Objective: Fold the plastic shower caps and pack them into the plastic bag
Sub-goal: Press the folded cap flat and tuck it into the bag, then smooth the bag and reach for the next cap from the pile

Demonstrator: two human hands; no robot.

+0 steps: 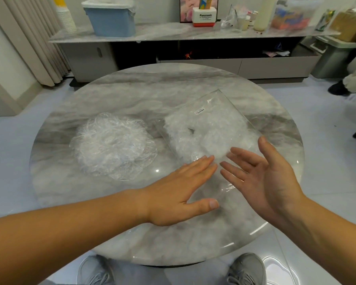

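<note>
Plastic bag (206,128) near end hidden under hands; label (200,111) print too small.

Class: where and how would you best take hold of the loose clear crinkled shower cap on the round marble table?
Probably pinch the clear crinkled shower cap at its thin near rim, from the left hand side: it lies spread flat, puffy in the middle, the edge free on the round marble table.

Loose shower caps (113,145) piled left; plastic bag (206,130) flat right, part-filled.
</note>
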